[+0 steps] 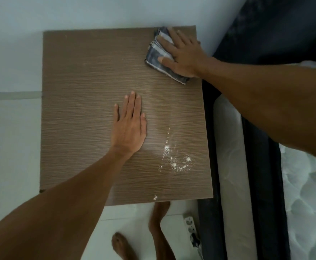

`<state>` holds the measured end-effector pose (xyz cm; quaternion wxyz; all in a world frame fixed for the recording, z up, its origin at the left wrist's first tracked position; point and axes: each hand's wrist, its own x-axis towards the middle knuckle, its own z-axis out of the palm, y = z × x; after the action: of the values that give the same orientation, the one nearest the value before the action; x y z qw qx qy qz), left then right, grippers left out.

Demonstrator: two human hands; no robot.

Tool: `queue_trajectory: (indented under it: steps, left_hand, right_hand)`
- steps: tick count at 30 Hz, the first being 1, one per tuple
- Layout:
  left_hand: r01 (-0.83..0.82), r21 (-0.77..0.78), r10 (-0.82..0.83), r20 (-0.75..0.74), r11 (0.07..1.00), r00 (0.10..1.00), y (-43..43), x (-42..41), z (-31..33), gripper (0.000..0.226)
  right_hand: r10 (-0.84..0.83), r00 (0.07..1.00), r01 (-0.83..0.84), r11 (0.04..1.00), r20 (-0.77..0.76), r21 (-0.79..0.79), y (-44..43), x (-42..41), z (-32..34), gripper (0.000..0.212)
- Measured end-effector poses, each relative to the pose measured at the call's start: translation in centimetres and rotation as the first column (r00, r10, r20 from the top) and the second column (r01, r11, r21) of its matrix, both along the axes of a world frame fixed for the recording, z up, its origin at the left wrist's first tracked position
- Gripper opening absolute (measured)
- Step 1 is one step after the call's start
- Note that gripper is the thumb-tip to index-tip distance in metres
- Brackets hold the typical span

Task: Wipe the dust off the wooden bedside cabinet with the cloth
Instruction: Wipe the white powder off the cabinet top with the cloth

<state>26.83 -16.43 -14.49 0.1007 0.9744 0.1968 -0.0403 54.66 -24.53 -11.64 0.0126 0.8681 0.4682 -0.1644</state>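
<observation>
The wooden bedside cabinet (78,109) fills the middle of the view, seen from above, with a brown grained top. White dust (176,160) lies in spots and streaks on its near right part, and a small white fleck sits at the front edge. My right hand (183,55) presses flat on a folded dark blue and white cloth (155,55) at the far right corner of the top. My left hand (130,126) rests flat on the middle of the top, fingers together, holding nothing.
A bed with a dark frame (262,166) and a white quilted mattress (307,184) runs along the cabinet's right side. A pale wall (97,12) stands behind. Below the front edge are my bare feet (159,222) on white floor and a white power strip (191,226).
</observation>
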Motion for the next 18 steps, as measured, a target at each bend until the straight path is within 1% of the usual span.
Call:
queue_trajectory:
  steps: [3,6,10,16,18]
  left_hand:
    - [-0.002,-0.009,0.002,-0.006,1.000,1.000,-0.1,-0.1,0.1,0.054]
    - [-0.003,-0.020,0.003,0.001,1.000,1.000,0.0,0.2,0.3,0.054]
    - [0.006,-0.039,-0.005,0.022,0.999,1.000,-0.1,0.0,0.4,0.054]
    - [0.077,-0.097,-0.072,0.052,0.992,0.996,0.7,-0.3,0.6,0.058]
    - [0.091,-0.133,-0.084,0.060,0.987,0.995,1.0,-0.5,0.7,0.053]
  right_hand:
    - [0.010,0.998,-0.012,0.999,0.060,0.038,-0.7,-2.7,-0.9,0.073]
    - [0.049,0.998,-0.051,0.997,0.038,0.052,-2.0,-5.6,-0.6,0.074]
    - [0.089,0.994,-0.092,0.995,0.060,0.048,-4.4,-10.6,-0.2,0.079]
    - [0.069,0.996,-0.071,0.997,0.064,0.027,-7.8,-18.0,-0.7,0.079]
    - [0.067,0.996,-0.070,0.997,0.062,0.036,-8.8,-20.7,-1.0,0.078]
